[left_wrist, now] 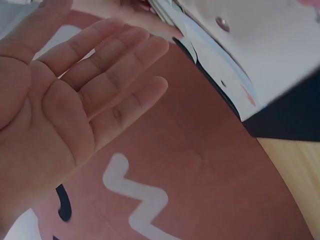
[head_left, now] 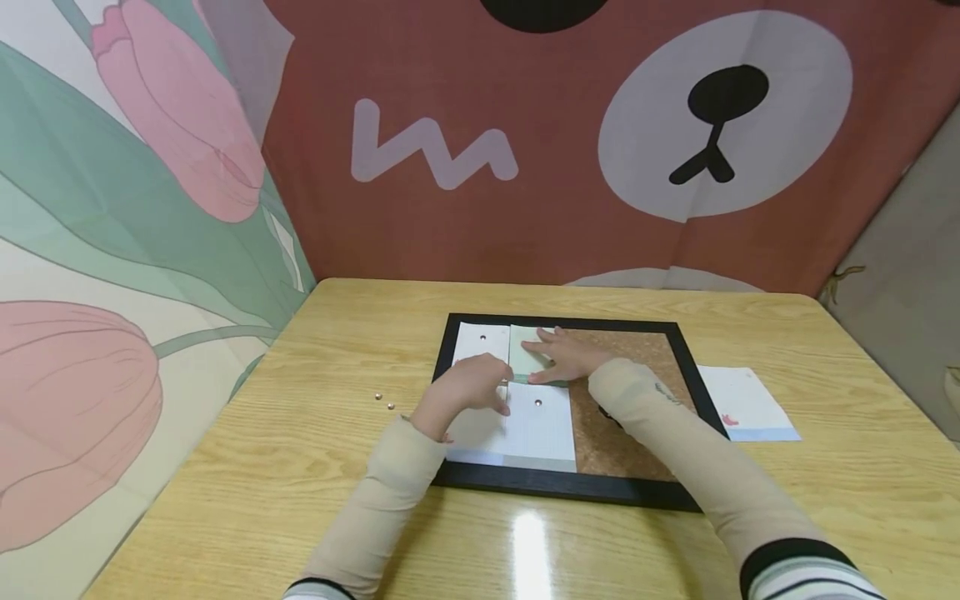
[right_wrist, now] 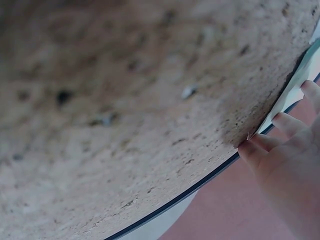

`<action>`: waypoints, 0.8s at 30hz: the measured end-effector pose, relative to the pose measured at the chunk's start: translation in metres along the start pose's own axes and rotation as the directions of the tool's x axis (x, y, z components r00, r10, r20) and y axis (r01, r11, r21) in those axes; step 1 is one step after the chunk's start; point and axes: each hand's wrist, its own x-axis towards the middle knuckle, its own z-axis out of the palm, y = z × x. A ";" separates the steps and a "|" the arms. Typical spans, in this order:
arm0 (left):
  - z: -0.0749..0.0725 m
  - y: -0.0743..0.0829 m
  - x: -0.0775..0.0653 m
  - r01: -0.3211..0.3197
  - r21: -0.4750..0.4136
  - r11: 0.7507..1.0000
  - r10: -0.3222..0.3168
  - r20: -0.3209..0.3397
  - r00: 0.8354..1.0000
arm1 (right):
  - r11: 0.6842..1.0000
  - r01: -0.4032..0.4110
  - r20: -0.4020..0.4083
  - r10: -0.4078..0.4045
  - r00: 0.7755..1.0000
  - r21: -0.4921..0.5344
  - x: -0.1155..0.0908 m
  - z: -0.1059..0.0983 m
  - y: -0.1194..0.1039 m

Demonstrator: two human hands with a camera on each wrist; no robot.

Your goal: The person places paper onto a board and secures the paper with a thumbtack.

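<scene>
As two arms in beige sleeves (head_left: 382, 508) reach past a bright streak of light (head_left: 531, 550) on a wood-grain tabletop (head_left: 300, 450), a black-framed corkboard (head_left: 622, 454) lies flat before a person. The left hand (head_left: 467, 387), its fingers loosely extended and apart, is over white sheets (head_left: 540, 433) on the board's left half; the right hand (head_left: 573, 354), fingers spread, rests on a pale green sheet (head_left: 528, 363) near the far edge. Two small metal pins (head_left: 378, 397) lie on the tabletop at left, a loose sheet (head_left: 742, 392) with a blue strip at right. Behind hangs a reddish-brown backdrop (head_left: 450, 225) printed with a cartoon face, flanked by a tulip print (head_left: 97, 208) and a plain gray wall (head_left: 900, 225).

A dark object (head_left: 609, 415) by the right sleeve is mostly covered. Whether the left fingertips touch anything is hard to tell. The right hand hides part of the green sheet, the cork blurs in the right wrist view, and the cartoon face is cut off above.
</scene>
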 end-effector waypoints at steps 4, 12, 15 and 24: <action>-0.001 -0.006 -0.005 0.022 -0.021 1.000 -0.023 -0.037 0.999 | 1.000 -0.003 0.001 0.003 1.000 0.001 0.000 0.000 -0.001; -0.002 -0.012 -0.013 0.031 -0.046 0.998 -0.034 -0.058 0.998 | 1.000 -0.018 0.007 0.018 1.000 0.011 0.000 0.000 0.001; -0.002 -0.014 -0.015 0.038 -0.052 0.998 -0.041 -0.069 0.997 | 1.000 -0.017 0.009 0.017 1.000 0.005 0.000 0.001 0.002; -0.002 -0.023 -0.022 0.057 -0.048 0.997 -0.060 -0.080 0.995 | 0.999 -0.028 0.013 0.028 1.000 0.017 -0.001 0.000 0.001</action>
